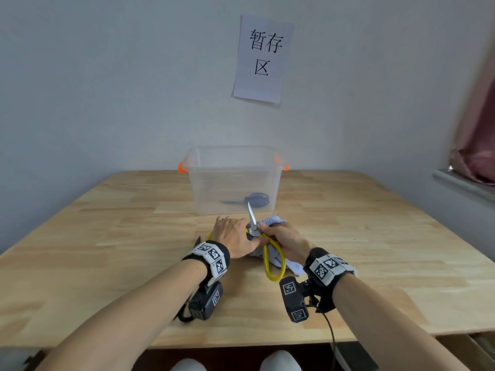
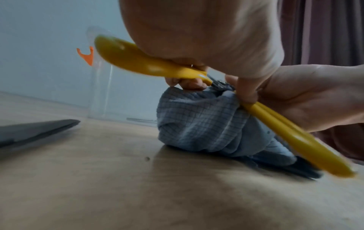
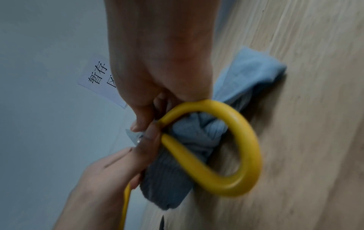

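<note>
One scissors [image 1: 254, 231], tip [image 1: 249, 208] in head view only

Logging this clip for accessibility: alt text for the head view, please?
A person's left hand and right hand together hold yellow-handled scissors over a bunched blue-grey cloth on a wooden table, the blade pointing up and away. Behind them stands a clear plastic box with orange latches, a second pair of scissors inside, beneath a paper sign on the wall.

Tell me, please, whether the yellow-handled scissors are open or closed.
Open. The scissors have their yellow handles splayed wide apart: one runs under the left hand, the other loops beside the right hand. Only one blade shows.
</note>
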The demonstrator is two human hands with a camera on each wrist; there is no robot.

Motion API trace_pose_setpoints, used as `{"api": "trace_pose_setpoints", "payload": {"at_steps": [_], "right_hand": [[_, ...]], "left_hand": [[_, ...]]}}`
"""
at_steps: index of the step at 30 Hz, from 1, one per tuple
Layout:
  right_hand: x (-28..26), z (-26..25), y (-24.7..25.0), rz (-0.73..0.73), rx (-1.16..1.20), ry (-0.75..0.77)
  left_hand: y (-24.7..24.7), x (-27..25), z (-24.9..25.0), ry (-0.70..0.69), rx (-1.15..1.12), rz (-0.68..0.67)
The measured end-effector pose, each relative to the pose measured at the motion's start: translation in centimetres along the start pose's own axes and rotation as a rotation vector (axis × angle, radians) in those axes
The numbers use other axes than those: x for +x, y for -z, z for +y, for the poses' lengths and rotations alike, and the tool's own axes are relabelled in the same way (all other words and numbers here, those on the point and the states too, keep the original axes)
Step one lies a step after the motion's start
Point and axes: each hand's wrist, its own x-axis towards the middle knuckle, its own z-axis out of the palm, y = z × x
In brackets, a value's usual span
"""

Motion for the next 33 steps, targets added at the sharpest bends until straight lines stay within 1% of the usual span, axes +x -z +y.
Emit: {"api": "trace_pose_setpoints", "payload": {"at_steps": [4, 8, 11, 16, 20, 22, 26, 28, 30, 33], "right_hand": [[-0.8, -0.6, 0.0, -0.145, 0.093, -0.039], [-1.1, -0.2, 0.4, -0.201, 0.193, -0.074], [-1.1, 0.2, 0.7, -0.237, 0.222, -0.083], [-0.8, 0.4, 0.9, -0.170, 0.150, -0.039], [-0.6, 0.3, 1.0, -0.151, 0.081, -0.030], [-0.6, 0.1, 0.8, -0.110, -0.021, -0.020], [-0.5, -0.3, 0.6, -0.011, -0.295, 0.037], [-0.5, -0.3, 0.6, 0.061, -0.379, 0.068], [-0.5, -0.1, 0.5, 0.106, -0.372, 0.106], [-0.9, 0.2, 0.4, 0.129, -0.248, 0.117]], "left_hand": [[0.9, 0.1, -0.5, -0.029, -0.052, -0.008], [1.2, 0.4, -0.9, -0.029, -0.049, -0.034], [1.1, 0.7, -1.2, -0.045, -0.035, -0.049], [1.4, 0.7, -1.0, -0.088, 0.003, -0.067], [1.7, 0.8, -1.0, -0.081, 0.002, -0.071], [2.0, 0.8, -0.8, -0.072, 0.037, -0.081], [2.0, 0.9, -0.9, -0.032, 0.085, -0.096], [1.9, 0.8, -0.9, -0.014, 0.082, -0.095], [1.8, 0.8, -0.8, -0.012, 0.057, -0.089], [1.7, 0.7, -0.9, -0.030, 0.046, -0.072]]}}
